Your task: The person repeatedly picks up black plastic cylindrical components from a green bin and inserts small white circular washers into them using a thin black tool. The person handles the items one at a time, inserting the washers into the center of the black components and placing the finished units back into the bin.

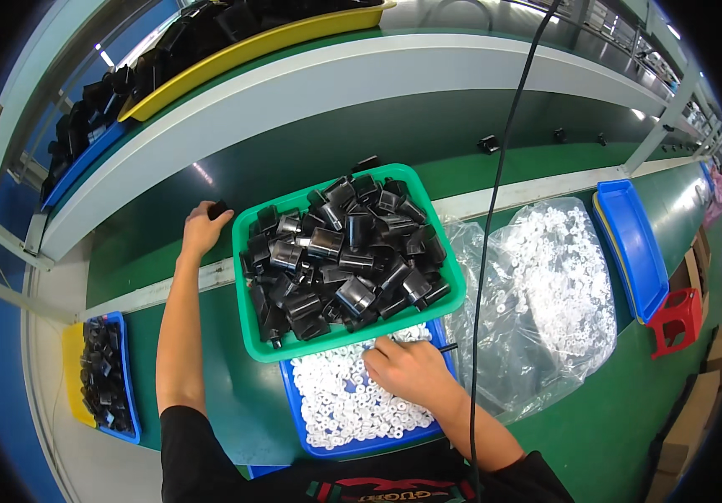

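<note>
My left hand [201, 231] reaches out over the dark green surface left of the green tray, its fingers closed on a small black plastic part [220, 210]. In the green tray [352, 344] lies a heap of glossy black plastic housings [325, 243]. Below it, a blue tray [292, 402] is filled with small white rings [361, 415]. My right hand [411, 369] is over these rings with fingers curled down; whatever they hold is hidden. A short black rod [448, 347] shows beside that hand, and I cannot tell whether the hand grips it.
A clear bag of white rings [558, 277] lies to the right, beside stacked blue and yellow trays [636, 243] and a red stool [677, 323]. A black cable [495, 180] hangs across the view. More black parts fill a bin [103, 373] at left and a yellow tray [252, 57] on the shelf.
</note>
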The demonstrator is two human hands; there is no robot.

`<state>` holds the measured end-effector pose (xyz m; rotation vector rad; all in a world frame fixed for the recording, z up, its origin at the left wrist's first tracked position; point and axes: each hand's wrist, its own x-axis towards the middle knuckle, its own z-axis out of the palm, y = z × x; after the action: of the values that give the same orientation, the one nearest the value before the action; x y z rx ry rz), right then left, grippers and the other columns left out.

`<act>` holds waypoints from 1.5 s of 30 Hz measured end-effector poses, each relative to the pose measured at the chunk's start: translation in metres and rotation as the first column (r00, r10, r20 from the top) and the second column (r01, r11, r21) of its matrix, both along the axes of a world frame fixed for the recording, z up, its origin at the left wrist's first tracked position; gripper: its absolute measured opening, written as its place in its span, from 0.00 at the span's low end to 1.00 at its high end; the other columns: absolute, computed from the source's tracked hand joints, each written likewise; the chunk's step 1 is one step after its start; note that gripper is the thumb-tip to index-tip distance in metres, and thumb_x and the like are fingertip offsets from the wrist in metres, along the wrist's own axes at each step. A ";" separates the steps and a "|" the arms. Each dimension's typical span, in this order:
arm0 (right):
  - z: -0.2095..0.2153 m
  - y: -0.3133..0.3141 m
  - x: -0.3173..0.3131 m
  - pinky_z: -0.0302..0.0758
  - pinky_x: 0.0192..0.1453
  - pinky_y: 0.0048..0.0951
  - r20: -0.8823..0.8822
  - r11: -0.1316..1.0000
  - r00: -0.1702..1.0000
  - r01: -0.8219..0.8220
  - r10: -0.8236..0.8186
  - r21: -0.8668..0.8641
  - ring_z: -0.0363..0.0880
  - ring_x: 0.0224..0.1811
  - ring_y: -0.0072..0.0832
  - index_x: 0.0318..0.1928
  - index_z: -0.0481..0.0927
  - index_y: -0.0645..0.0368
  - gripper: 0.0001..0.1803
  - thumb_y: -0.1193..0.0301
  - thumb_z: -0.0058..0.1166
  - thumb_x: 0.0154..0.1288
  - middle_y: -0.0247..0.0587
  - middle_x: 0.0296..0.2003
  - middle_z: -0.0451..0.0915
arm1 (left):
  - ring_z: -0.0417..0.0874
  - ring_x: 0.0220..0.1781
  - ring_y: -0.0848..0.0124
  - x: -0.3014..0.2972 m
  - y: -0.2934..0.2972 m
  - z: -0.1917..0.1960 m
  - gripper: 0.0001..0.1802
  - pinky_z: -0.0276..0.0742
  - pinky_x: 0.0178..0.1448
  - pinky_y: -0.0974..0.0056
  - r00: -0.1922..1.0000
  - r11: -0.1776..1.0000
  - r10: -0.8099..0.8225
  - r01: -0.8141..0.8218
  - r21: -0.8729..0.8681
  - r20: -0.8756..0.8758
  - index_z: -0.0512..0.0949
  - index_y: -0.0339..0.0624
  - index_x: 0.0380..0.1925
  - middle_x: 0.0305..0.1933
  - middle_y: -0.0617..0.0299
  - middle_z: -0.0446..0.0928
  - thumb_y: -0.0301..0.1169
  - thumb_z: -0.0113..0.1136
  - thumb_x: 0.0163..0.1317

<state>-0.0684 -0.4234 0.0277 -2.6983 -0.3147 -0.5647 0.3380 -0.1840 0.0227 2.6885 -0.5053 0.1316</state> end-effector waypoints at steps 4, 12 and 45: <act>0.005 -0.003 -0.005 0.76 0.23 0.29 -0.020 1.000 1.000 0.007 -0.007 0.004 0.80 0.23 0.25 0.23 0.72 0.54 0.06 0.72 0.57 0.50 0.35 0.25 0.72 | 0.68 0.63 0.45 0.003 -0.041 0.004 0.35 0.66 0.68 0.51 0.999 0.986 0.026 -0.018 0.165 -0.048 0.77 0.47 0.56 0.57 0.44 0.72 0.56 0.66 0.53; 0.008 0.003 -0.002 0.75 0.22 0.30 -0.007 0.998 1.000 -0.005 0.006 0.059 0.80 0.21 0.27 0.26 0.76 0.55 0.03 0.72 0.57 0.52 0.36 0.27 0.73 | 0.77 0.56 0.47 -0.012 -0.038 0.038 0.29 0.74 0.61 0.52 0.986 0.998 -0.062 0.057 0.038 0.152 0.81 0.41 0.47 0.50 0.44 0.78 0.54 0.63 0.57; 0.000 0.003 -0.014 0.78 0.23 0.36 0.023 0.997 1.000 0.001 -0.003 0.079 0.81 0.21 0.34 0.33 0.76 0.55 0.09 0.69 0.60 0.51 0.38 0.31 0.77 | 0.72 0.28 0.77 -0.230 -0.051 0.141 0.32 0.66 0.31 0.70 0.768 0.551 -0.587 0.147 -0.821 -0.256 0.78 0.31 0.50 0.33 0.65 0.74 0.48 0.68 0.55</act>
<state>-0.0825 -0.4204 0.0277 -2.6180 -0.2892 -0.5964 0.1077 -0.2354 0.1638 1.5974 -0.6636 -0.4111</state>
